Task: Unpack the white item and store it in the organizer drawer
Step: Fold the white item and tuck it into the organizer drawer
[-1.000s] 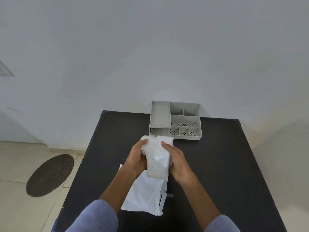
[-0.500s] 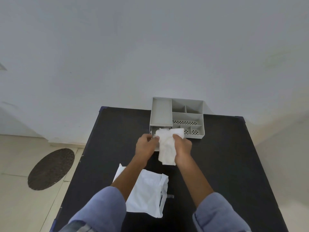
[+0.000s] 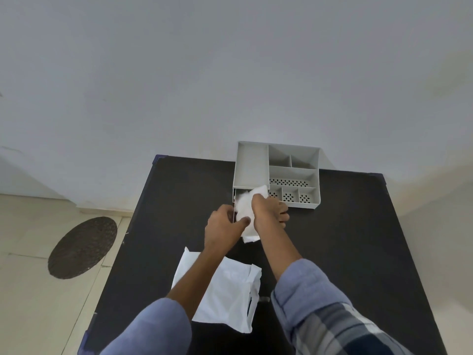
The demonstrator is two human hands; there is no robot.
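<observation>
The white item (image 3: 245, 208) is a soft, crumpled bundle held at the front of the grey organizer (image 3: 277, 172), over its open lower-left drawer (image 3: 236, 198). My right hand (image 3: 270, 213) grips the bundle from the right and presses its top toward the drawer mouth. My left hand (image 3: 225, 226) touches its left edge beside the drawer front, thumb on the bundle. The bundle's lower end hangs out below both hands. How far it sits inside the drawer is hidden by my hands.
A flat white plastic bag (image 3: 227, 295) lies on the black table (image 3: 345, 252) near its front, under my forearms. The organizer stands against the wall at the table's back edge. A dark round mat (image 3: 82, 247) lies on the tiled floor to the left.
Both hands carried the white item away from the bag and forward to the organizer. It now sits at the drawer opening, and my arms stretch further out.
</observation>
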